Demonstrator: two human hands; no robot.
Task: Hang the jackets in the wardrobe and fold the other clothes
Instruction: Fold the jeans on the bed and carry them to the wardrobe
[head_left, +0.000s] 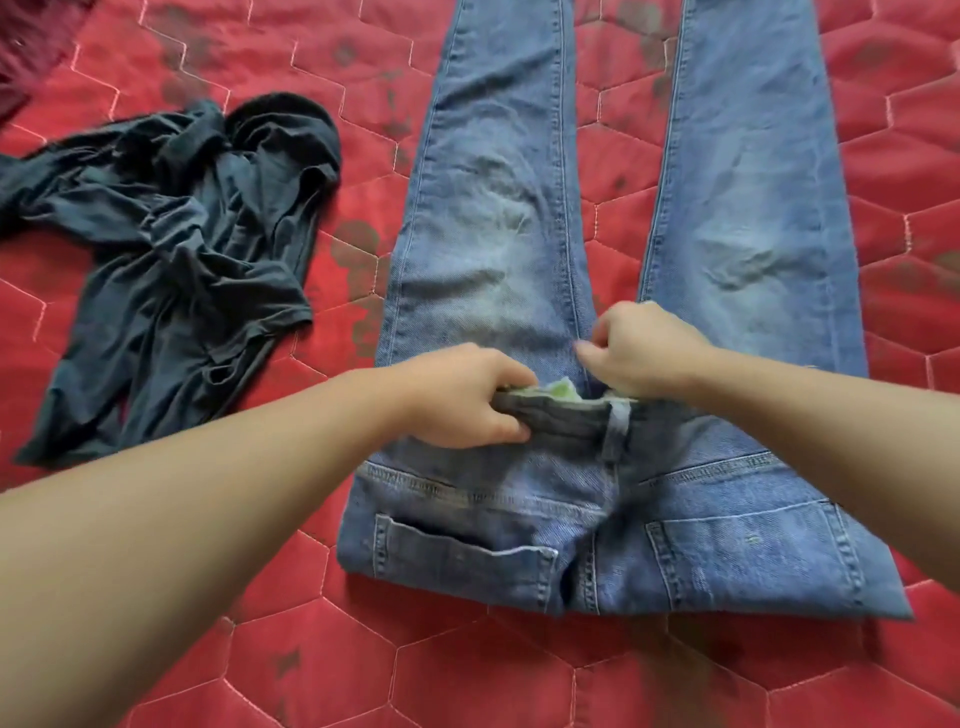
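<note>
Jeans (613, 218) centre, back pockets up, legs toward 12 o'clock on red quilt (727, 675). Left hand (462, 397) clamped on doubled-over waistband (556, 410); right hand (644, 348) pinching fabric, likely squaring fold. Dark T-shirt (176, 249) crumpled at 9 o'clock, unfolded.

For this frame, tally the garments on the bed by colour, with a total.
Blue: 1, the jeans, spread flat, waistband folded over and held by the left hand and right hand.
Dark grey: 1, the crumpled shirt.
Dark red: 1, an unclear piece of fabric at the top-left corner.
Total: 3
</note>
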